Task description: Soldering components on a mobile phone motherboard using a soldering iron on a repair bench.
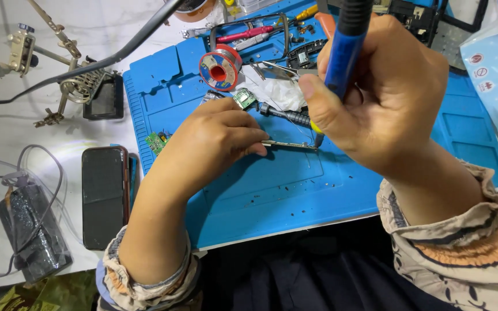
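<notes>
A blue-handled soldering iron [344,49] is gripped in the closed right hand [384,95], tip down. A thin circuit board [289,144] is pinched edgewise by the left hand [214,141] on the blue mat [295,184]. A solder spool [220,67] lies at twelve o'clock of that hand.

You get bright, even light from above, and it glares white off the marble-like tabletop [7,124] at upper left. Your hands throw soft shadows onto the blue mat [295,184] (the darkest sits under your left hand [214,141]). The soldering iron [347,43] looks slightly soft up close; straight lines bow toward the edges.
</notes>
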